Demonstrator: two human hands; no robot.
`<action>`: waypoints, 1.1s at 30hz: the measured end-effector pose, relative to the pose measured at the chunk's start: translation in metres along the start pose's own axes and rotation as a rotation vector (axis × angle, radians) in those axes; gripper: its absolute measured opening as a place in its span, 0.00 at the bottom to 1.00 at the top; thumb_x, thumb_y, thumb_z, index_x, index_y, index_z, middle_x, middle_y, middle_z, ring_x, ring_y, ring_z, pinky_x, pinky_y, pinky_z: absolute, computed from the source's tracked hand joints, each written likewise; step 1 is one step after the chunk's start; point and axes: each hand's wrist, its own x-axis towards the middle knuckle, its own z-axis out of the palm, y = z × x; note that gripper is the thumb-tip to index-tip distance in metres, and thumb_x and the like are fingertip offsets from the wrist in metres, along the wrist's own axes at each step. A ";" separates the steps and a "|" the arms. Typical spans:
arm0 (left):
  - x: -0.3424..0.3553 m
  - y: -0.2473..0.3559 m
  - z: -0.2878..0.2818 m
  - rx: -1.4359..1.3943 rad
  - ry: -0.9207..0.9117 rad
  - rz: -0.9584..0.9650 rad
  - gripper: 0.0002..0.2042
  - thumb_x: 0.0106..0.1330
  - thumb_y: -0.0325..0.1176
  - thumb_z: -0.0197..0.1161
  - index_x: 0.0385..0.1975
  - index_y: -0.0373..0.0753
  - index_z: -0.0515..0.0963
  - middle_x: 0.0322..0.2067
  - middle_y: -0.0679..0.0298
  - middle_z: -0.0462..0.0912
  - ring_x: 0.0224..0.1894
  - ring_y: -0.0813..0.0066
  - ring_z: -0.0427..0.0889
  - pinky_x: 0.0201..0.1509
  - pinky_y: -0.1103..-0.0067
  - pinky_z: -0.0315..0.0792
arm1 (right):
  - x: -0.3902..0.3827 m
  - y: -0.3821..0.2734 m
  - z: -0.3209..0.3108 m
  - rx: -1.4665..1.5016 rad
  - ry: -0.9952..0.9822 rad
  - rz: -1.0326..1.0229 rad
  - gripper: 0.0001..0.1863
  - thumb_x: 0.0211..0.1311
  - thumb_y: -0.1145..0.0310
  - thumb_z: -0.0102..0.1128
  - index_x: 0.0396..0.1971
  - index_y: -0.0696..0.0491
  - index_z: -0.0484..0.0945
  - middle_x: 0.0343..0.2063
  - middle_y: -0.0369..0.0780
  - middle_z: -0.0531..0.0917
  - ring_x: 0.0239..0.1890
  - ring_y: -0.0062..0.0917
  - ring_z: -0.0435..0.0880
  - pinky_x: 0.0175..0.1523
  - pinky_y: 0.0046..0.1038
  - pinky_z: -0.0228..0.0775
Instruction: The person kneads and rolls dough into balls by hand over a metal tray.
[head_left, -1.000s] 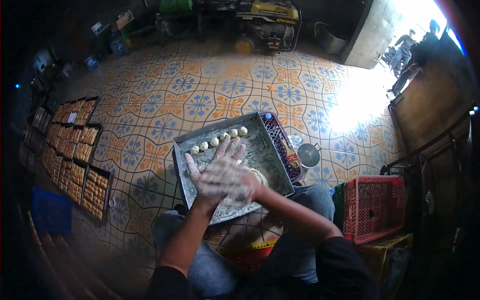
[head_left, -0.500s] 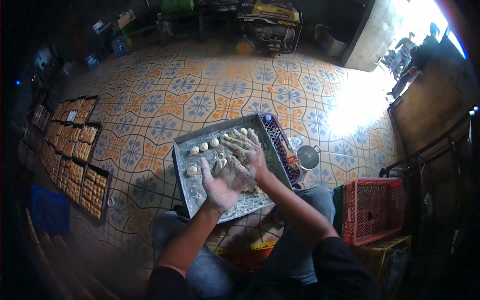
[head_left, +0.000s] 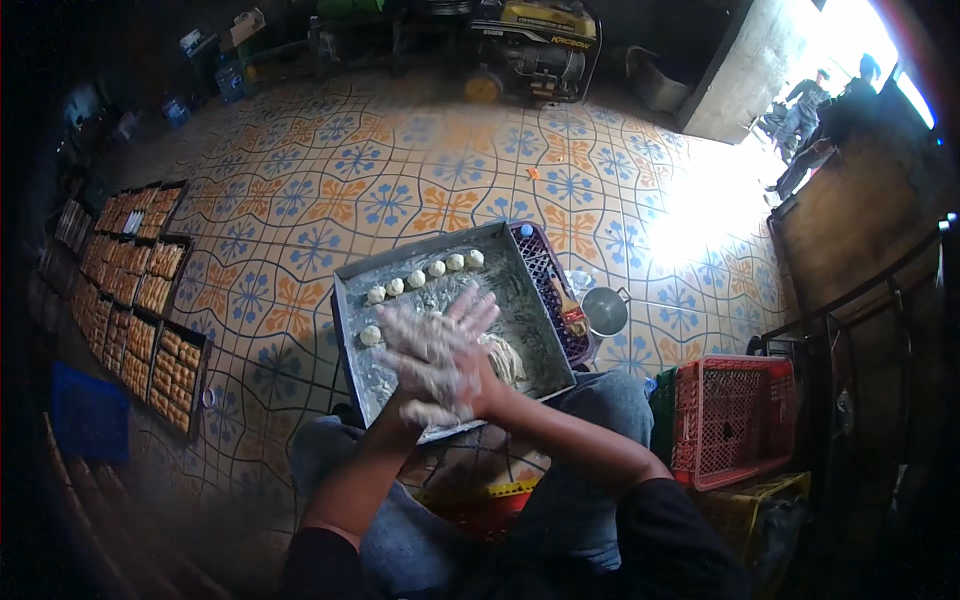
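Dough balls (head_left: 417, 279) sit in the far part of a grey metal tray (head_left: 525, 300), six of them in a row, with one more ball apart, below the left end of this row. Each ball is round, so it has no long axis, but the row itself runs from lower left to upper right, along the far wall. They look pale, cream-white and rather smooth. A bigger dough lump (head_left: 505, 358) lies in the right part of the tray, just beside the hands; its surface shows soft folds, and its long axis seems to slope from upper left to lower right. White flour covers the tray bottom in rough smears.

Over the tray, the right hand (head_left: 447, 372) lies across the left hand (head_left: 468, 314), both of them floury. The left fingers are straight and apart, pointing up and right; the right fingers, blurred, are stretched and spread toward the left. Whether dough is between the palms, I cannot tell.
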 end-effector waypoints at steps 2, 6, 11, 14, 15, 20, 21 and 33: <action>0.001 0.016 0.008 -0.204 -0.133 -0.062 0.60 0.58 0.87 0.28 0.77 0.39 0.55 0.73 0.49 0.63 0.76 0.56 0.60 0.79 0.59 0.51 | -0.021 0.023 -0.008 -0.059 -0.156 -0.176 0.33 0.67 0.40 0.55 0.63 0.47 0.79 0.66 0.41 0.77 0.70 0.39 0.72 0.77 0.52 0.52; -0.019 -0.001 0.005 -0.160 -0.049 -0.100 0.55 0.62 0.84 0.28 0.74 0.40 0.62 0.68 0.56 0.72 0.71 0.57 0.68 0.79 0.60 0.52 | -0.006 0.065 -0.037 -0.162 -0.054 -0.065 0.32 0.67 0.42 0.55 0.63 0.47 0.79 0.65 0.39 0.79 0.71 0.39 0.72 0.77 0.52 0.52; -0.005 0.005 0.016 -0.148 -0.048 0.011 0.56 0.62 0.84 0.31 0.75 0.38 0.59 0.72 0.54 0.64 0.72 0.59 0.67 0.77 0.60 0.56 | -0.010 0.010 -0.004 -0.031 0.054 -0.009 0.27 0.64 0.47 0.58 0.57 0.48 0.84 0.58 0.46 0.83 0.66 0.40 0.77 0.74 0.55 0.54; -0.013 0.004 -0.014 -0.298 -0.203 -0.175 0.53 0.63 0.82 0.33 0.74 0.41 0.63 0.71 0.60 0.69 0.65 0.58 0.74 0.72 0.58 0.63 | -0.014 0.061 -0.039 -0.076 -0.012 -0.046 0.26 0.65 0.47 0.58 0.56 0.46 0.85 0.57 0.43 0.84 0.64 0.39 0.78 0.73 0.55 0.54; -0.015 -0.007 0.009 -0.180 0.136 -0.118 0.53 0.63 0.83 0.31 0.72 0.41 0.65 0.72 0.60 0.67 0.67 0.61 0.71 0.74 0.60 0.60 | -0.010 0.081 -0.046 -0.112 -0.071 -0.060 0.25 0.65 0.47 0.57 0.56 0.44 0.85 0.57 0.41 0.85 0.64 0.39 0.79 0.73 0.55 0.54; -0.004 0.001 -0.017 0.064 -0.242 0.151 0.51 0.67 0.80 0.33 0.73 0.40 0.64 0.74 0.59 0.64 0.76 0.63 0.61 0.74 0.58 0.60 | -0.003 0.020 -0.005 -0.348 0.052 0.058 0.27 0.67 0.43 0.53 0.58 0.41 0.84 0.58 0.35 0.85 0.66 0.35 0.78 0.76 0.56 0.45; 0.008 -0.002 -0.014 0.068 -0.348 0.202 0.50 0.67 0.79 0.33 0.74 0.39 0.63 0.74 0.58 0.63 0.77 0.63 0.60 0.74 0.57 0.60 | -0.034 0.037 0.012 -0.259 0.096 0.115 0.28 0.68 0.42 0.49 0.59 0.41 0.83 0.57 0.36 0.85 0.67 0.35 0.77 0.76 0.57 0.42; 0.010 0.016 0.000 -0.149 -0.190 -0.027 0.55 0.63 0.84 0.31 0.78 0.41 0.54 0.75 0.61 0.61 0.75 0.64 0.61 0.80 0.66 0.48 | -0.009 0.030 -0.005 -0.116 0.012 0.084 0.28 0.67 0.50 0.52 0.60 0.48 0.81 0.60 0.44 0.82 0.68 0.43 0.75 0.77 0.50 0.50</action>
